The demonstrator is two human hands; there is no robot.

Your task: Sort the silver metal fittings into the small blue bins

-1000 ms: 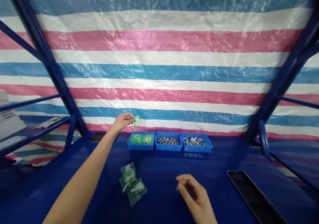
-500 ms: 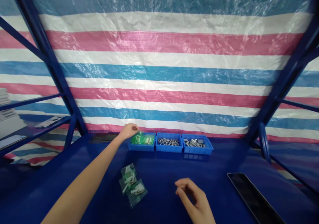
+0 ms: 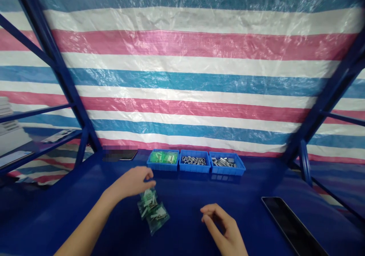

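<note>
My left hand is over the blue table, just above the small clear bags with green and white pieces and thin metal parts in them. Its thumb and fingers are bent but apart, and I see nothing between them. Whether the thumb touches the uppermost bag I cannot tell. At the lower right, my right hand rests half curled, a gap between thumb and forefinger, with nothing visible in it. Beyond the hands stands a blue bin with green bagged pieces inside.
Two more blue bins stand in the row: one with small metal parts, one with longer metal cylinders. A dark tablet-like slab lies at the right. Blue frame posts and a striped tarp enclose the table.
My left hand has drawn back from the bin with green pieces toward me, down to above the bags on the table. The right hand has stayed in place.
</note>
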